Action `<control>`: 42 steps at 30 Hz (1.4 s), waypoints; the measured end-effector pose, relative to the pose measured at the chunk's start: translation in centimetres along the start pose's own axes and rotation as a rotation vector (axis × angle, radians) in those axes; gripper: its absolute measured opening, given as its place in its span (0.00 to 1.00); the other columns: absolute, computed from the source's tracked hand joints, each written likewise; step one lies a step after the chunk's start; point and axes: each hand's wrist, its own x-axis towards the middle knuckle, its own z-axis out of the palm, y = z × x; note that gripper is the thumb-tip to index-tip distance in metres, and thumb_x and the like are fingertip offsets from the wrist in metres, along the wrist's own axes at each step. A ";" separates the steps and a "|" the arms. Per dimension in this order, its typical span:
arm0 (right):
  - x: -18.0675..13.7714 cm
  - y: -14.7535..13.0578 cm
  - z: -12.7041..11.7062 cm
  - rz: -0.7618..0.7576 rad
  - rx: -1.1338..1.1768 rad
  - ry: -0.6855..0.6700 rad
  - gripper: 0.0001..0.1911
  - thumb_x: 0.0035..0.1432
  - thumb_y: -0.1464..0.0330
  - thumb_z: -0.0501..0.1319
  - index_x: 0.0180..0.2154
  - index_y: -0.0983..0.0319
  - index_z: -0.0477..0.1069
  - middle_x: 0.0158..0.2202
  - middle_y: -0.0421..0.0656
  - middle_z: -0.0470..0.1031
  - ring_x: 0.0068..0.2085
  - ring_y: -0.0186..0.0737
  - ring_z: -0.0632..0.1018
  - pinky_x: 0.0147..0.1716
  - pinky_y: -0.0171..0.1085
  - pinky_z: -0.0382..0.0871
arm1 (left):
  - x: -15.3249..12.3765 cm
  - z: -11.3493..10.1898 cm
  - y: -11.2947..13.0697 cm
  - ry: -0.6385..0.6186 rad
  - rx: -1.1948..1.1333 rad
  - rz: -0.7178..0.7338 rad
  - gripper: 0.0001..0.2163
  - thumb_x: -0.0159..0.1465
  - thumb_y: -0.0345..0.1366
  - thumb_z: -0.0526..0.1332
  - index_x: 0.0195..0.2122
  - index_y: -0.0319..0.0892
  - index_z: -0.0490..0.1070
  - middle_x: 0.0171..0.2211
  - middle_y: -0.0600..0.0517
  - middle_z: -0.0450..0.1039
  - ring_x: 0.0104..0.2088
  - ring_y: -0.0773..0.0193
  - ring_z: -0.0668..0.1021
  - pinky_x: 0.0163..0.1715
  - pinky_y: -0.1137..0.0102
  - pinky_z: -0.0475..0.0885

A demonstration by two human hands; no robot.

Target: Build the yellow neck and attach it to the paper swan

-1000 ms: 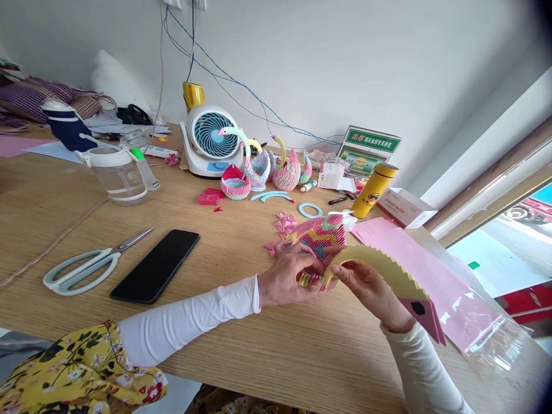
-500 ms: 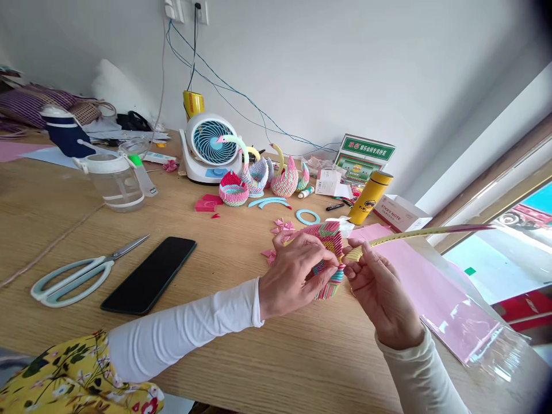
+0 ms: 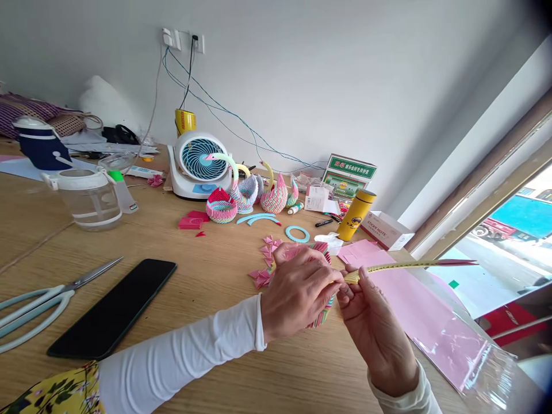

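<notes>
My left hand (image 3: 297, 290) is curled over a pink and multicoloured folded-paper swan body (image 3: 319, 253) and mostly hides it. My right hand (image 3: 373, 322) pinches the base of a long yellow paper swan neck (image 3: 401, 266) against that body. The neck sticks out to the right, seen edge-on, and ends in a pink tip. Both hands are closed on the paper pieces, just above the wooden table (image 3: 215, 276). Loose pink folded paper pieces (image 3: 264, 271) lie just left of my left hand.
A black phone (image 3: 114, 306) and pale scissors (image 3: 41, 299) lie at the left. Finished paper swans (image 3: 259, 195) stand before a small fan (image 3: 194, 164). A yellow flask (image 3: 356, 214), sticky-note box (image 3: 386, 229), clear jug (image 3: 88, 195) and pink sheets in plastic (image 3: 431, 322) are around.
The yellow neck has turned from broadside, curving toward me, to edge-on pointing right. My hands have come closer together on the swan body. The camera has tilted upward.
</notes>
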 end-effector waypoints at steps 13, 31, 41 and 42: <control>-0.1 0.7 0.2 0.040 0.106 0.024 0.09 0.52 0.66 0.72 0.35 0.61 0.79 0.28 0.36 0.77 0.27 0.27 0.76 0.29 0.24 0.77 | -0.1 0.1 -0.5 -0.007 0.053 0.093 0.05 0.68 0.29 0.55 0.42 0.43 0.68 0.38 0.54 0.77 0.45 0.63 0.75 0.51 0.63 0.63; -0.1 0.7 0.1 0.041 0.106 0.037 0.11 0.50 0.66 0.73 0.35 0.65 0.79 0.30 0.39 0.78 0.27 0.28 0.77 0.29 0.26 0.77 | 0.1 0.0 -0.9 -0.004 0.057 0.117 0.03 0.69 0.31 0.56 0.41 0.42 0.69 0.36 0.54 0.78 0.43 0.65 0.76 0.47 0.67 0.66; -0.1 0.7 -0.2 0.060 0.095 0.013 0.11 0.52 0.66 0.72 0.37 0.65 0.79 0.31 0.40 0.78 0.28 0.28 0.76 0.30 0.26 0.77 | 0.2 -0.3 -1.1 0.000 0.085 0.200 0.05 0.69 0.31 0.57 0.43 0.41 0.70 0.36 0.55 0.78 0.42 0.66 0.78 0.49 0.67 0.64; -0.1 0.7 -0.2 0.061 0.095 0.010 0.11 0.52 0.66 0.72 0.37 0.64 0.79 0.31 0.39 0.78 0.27 0.28 0.76 0.30 0.26 0.77 | 0.2 -0.4 -1.0 0.011 0.093 0.207 0.04 0.68 0.31 0.57 0.43 0.41 0.71 0.35 0.55 0.79 0.42 0.66 0.78 0.50 0.67 0.63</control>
